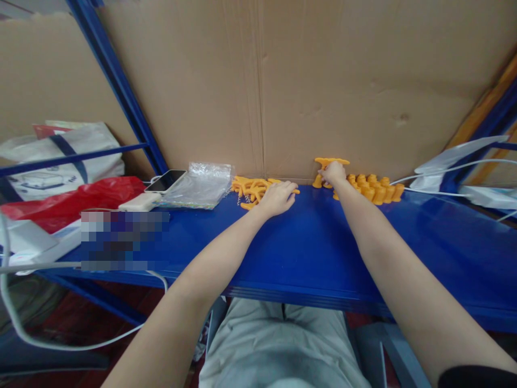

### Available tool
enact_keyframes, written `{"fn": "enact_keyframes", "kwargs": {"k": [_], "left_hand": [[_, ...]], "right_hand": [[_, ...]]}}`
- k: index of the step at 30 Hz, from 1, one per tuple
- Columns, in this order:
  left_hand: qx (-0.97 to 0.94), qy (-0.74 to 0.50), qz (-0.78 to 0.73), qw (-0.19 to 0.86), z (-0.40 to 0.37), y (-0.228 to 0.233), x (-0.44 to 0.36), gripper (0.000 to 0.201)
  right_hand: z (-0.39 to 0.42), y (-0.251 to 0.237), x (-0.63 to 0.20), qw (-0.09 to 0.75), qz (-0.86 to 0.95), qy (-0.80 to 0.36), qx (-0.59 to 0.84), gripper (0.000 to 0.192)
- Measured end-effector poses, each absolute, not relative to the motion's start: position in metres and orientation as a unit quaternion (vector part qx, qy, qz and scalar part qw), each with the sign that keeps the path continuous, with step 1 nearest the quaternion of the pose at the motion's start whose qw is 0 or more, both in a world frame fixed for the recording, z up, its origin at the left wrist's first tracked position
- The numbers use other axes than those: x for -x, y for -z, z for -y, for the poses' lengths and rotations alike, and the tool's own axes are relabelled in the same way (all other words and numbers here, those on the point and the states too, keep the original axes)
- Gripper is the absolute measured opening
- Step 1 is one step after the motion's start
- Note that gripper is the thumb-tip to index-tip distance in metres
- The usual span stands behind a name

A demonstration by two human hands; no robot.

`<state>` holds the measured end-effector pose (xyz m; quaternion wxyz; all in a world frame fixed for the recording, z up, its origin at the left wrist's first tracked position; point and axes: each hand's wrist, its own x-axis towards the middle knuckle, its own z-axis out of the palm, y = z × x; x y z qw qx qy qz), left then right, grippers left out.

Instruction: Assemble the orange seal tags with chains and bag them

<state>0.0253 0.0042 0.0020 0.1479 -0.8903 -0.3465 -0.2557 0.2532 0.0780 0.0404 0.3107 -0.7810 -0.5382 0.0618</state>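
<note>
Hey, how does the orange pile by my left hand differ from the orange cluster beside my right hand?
The orange pile lies jumbled, while the orange cluster stands in close rows. The pile shows curved, slender pieces; the cluster shows stubby, upright ones. Thin, pale, chain-like bits edge the pile, but none show at the cluster. Both are orange and sit on the blue table.

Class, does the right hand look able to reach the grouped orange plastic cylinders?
Probably yes: the cylinders stand close beside the right hand, though it apparently holds an orange T-shaped plastic piece.
</note>
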Motion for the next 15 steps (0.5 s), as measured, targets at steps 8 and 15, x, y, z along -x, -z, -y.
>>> {"fn": "enact_keyframes", "kwargs": {"k": [8, 15], "left_hand": [[0.891, 0.236, 0.359, 0.146, -0.003, -0.003, -0.027, 0.029], [0.892, 0.194, 0.380, 0.146, -0.001, -0.003, -0.025, 0.029]], "right_hand": [[-0.068, -0.049, -0.259, 0.237, 0.577, -0.058, 0.779, 0.026], [-0.071, -0.063, -0.272, 0.197, 0.586, -0.023, 0.786, 0.014]]}}
